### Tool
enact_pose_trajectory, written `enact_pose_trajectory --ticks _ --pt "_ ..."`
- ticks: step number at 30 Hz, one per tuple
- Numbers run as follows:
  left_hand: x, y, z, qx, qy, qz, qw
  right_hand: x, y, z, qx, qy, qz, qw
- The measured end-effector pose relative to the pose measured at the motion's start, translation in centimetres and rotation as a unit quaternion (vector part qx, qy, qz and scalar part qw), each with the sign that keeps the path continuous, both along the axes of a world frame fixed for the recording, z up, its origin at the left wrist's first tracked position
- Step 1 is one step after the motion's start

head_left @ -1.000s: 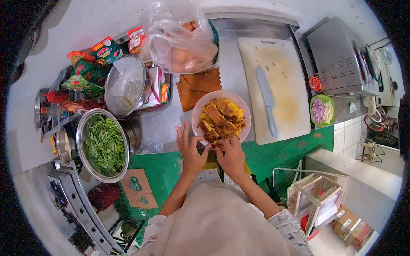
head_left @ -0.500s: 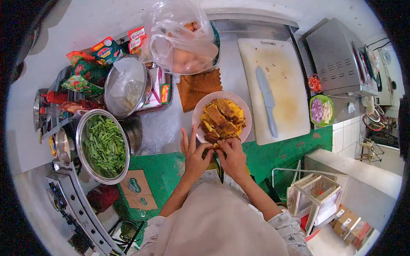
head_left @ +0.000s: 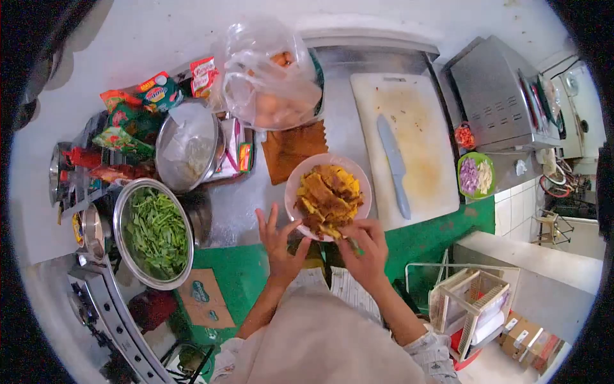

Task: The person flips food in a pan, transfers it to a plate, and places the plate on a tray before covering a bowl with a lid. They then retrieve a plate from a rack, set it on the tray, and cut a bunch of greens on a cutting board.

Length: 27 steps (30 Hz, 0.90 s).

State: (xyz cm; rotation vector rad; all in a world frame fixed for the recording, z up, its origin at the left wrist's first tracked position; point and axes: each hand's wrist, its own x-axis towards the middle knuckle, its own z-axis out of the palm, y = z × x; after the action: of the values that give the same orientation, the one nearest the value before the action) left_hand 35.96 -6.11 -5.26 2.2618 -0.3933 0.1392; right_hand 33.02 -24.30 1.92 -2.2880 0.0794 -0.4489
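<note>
A pink plate (head_left: 359, 173) holds browned yellow pieces of what looks like omelette (head_left: 329, 195). At its near left rim my left hand (head_left: 281, 251) is open, fingers spread, with nothing in it. My right hand (head_left: 366, 253) is at the near right rim, thumb and fingers pinched on a small omelette piece (head_left: 330, 231) at the plate's near edge. The fingertips partly cover that piece. To the right of the plate, a knife with a grey-blue handle (head_left: 393, 165) lies on a stained white cutting board (head_left: 428, 147).
On the left stand a steel bowl of chopped greens (head_left: 157, 237), another metal bowl (head_left: 185, 147) and seasoning packets (head_left: 157, 93). A plastic bag of eggs (head_left: 272, 83) sits behind the plate by a brown cloth (head_left: 291, 150). Right: a green plate of chopped onion (head_left: 476, 176).
My left hand has drawn back left from the piece, its fingers spreading. My right hand stays at the plate's near edge. The whole view has shifted slightly.
</note>
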Motion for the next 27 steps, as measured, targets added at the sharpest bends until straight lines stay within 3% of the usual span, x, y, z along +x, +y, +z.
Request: enact_pose_trajectory --ticks 5,7,9,12,19,21,25,27 --pt "0.4 0.3 -0.6 -0.012 -0.002 0.026 1.0 -1.0 -0.8 10.8 0.118 -0.116 0.103 0.981" --pt "0.6 0.2 -0.2 -0.012 -0.003 0.023 1.0 -1.3 -2.8 14.0 0.202 -0.123 0.291 0.927" --pt "0.6 0.0 0.0 -0.012 0.019 0.036 0.999 -2.9 -1.3 14.9 0.229 -0.231 0.224 0.919" --pt "0.6 -0.2 -0.2 -0.025 0.011 0.037 0.999 -1.7 0.3 16.6 0.232 -0.325 0.208 0.893" --pt "1.1 -0.4 -0.4 -0.014 0.022 0.038 0.999 -0.8 1.1 16.3 0.327 -0.299 0.216 0.87" --pt "1.2 -0.3 -0.6 -0.021 0.019 0.038 0.999 2.7 3.4 14.6 0.317 -0.602 0.139 0.72" --pt "1.4 -0.3 -1.1 -0.013 0.028 0.041 0.999 1.3 3.4 14.7 0.391 -0.519 0.045 0.758" --pt "1.6 -0.2 -1.8 -0.039 0.04 0.053 0.997 -0.3 -1.5 13.0 0.263 -0.235 0.079 0.932"
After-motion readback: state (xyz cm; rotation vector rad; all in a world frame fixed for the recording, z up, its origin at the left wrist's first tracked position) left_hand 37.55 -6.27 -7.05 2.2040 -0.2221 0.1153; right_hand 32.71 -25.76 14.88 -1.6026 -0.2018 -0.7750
